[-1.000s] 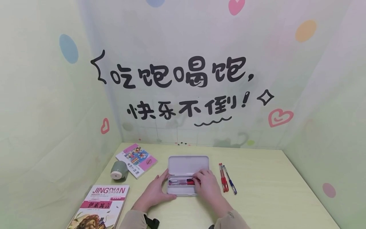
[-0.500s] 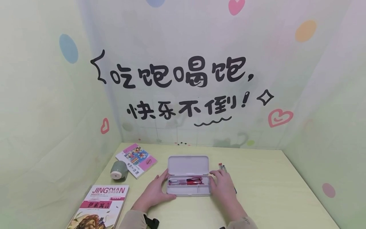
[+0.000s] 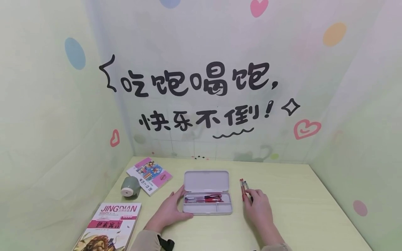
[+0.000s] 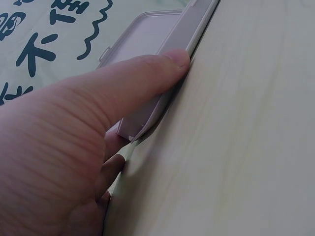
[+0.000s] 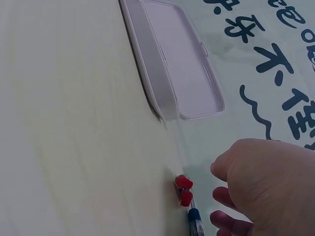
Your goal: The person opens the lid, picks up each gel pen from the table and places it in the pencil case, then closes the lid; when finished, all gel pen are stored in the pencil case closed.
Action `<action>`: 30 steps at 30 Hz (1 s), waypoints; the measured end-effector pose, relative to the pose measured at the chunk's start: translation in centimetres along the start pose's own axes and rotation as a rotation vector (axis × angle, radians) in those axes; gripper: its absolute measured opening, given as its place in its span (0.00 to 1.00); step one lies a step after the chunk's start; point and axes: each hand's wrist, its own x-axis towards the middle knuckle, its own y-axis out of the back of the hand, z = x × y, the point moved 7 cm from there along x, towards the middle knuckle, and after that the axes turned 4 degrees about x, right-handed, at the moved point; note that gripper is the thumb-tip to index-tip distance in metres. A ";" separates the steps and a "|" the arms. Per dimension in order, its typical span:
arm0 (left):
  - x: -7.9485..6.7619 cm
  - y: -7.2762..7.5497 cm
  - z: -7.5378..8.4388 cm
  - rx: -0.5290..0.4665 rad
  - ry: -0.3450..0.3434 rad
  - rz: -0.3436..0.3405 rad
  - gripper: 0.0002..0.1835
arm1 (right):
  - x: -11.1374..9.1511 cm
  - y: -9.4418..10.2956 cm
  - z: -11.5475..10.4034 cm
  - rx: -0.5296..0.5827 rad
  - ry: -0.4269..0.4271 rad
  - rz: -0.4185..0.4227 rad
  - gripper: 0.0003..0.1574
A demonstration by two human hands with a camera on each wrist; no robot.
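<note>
A pale lilac pencil case lies with its lid raised at the middle of the table. Several red and clear pens fill its back compartment. My left hand holds the case at its left end, thumb along the front edge and fingers round the side. To the right of the case, my right hand hovers over red pens and a blue pen. Its fingers are loosely bent beside the pens, a small gap from them in the right wrist view.
At the left stand a grey-green pencil sharpener and a pink-and-white booklet. A thicker book lies at the front left. A printed cloth wall closes off the table's back, with others at both sides.
My right hand has left the pens inside the case and moved right to the pens on the table. My left hand has stayed on the case's left end.
</note>
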 end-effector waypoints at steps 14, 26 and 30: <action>0.1 -0.3 -0.1 0.002 0.002 -0.004 0.75 | -0.1 -0.3 2.6 -0.084 -0.120 -0.103 0.27; 0.0 -0.1 0.0 0.001 -0.004 -0.005 0.75 | 0.0 -0.3 3.3 -0.076 -0.157 -0.095 0.25; 0.0 -0.1 0.0 -0.003 -0.004 0.000 0.75 | 0.0 -0.3 3.2 -0.068 -0.155 -0.094 0.23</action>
